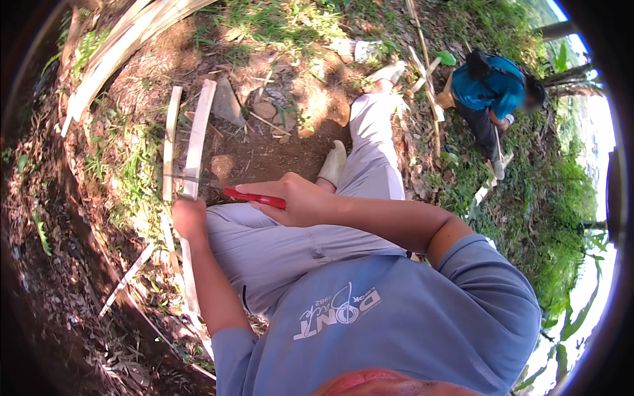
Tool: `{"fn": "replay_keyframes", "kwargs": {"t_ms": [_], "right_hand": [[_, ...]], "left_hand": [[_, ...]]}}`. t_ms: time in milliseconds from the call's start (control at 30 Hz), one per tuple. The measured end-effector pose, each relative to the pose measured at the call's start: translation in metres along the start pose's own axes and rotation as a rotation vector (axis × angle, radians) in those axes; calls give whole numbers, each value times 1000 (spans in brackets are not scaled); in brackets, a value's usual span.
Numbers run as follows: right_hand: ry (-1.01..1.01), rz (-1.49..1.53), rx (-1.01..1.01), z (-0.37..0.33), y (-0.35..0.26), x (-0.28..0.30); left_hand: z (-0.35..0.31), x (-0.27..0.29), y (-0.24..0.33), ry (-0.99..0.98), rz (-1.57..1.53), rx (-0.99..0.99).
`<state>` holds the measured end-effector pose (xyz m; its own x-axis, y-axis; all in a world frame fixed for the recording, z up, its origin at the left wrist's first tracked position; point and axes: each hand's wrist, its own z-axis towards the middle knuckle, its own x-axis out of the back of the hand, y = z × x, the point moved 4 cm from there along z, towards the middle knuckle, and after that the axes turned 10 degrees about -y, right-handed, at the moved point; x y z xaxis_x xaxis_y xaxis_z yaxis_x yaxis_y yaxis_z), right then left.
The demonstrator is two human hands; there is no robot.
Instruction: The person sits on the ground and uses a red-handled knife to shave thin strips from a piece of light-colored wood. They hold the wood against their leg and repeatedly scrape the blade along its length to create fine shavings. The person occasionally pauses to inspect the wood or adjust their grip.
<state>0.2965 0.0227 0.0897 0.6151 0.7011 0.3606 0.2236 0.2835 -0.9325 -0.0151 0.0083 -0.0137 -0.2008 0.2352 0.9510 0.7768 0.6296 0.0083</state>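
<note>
My left hand (pixel 189 219) is closed around a long pale strip of split wood or bamboo (pixel 199 135), which runs beside my left leg and extends past both sides of the fist. In my right hand (pixel 300 200) is a red-handled blade (pixel 254 197), the fingers wrapped round its grip. Its thin dark blade points left and crosses the strip just beyond my left fist. Whether it is a knife or a saw is too fine to make out. A second, narrower strip (pixel 172 142) lies alongside on the left, close to the blade's tip.
A bundle of long pale strips (pixel 125 49) lies at the far left. Flat grey stones (pixel 228 102) sit on bare soil ahead. A person in a blue shirt (pixel 498 82) crouches at the right among grass and sticks. Loose pale pieces (pixel 129 278) lie at the lower left.
</note>
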Motion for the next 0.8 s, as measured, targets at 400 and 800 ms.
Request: {"fn": "replay_keyframes", "kwargs": {"t_ms": [400, 800], "right_hand": [[174, 144, 240, 132, 40, -74], [119, 164, 4, 85, 64, -47]], "left_hand": [[-8, 9, -1, -2, -29, -81], [-4, 5, -5, 33, -98, -119]]}}
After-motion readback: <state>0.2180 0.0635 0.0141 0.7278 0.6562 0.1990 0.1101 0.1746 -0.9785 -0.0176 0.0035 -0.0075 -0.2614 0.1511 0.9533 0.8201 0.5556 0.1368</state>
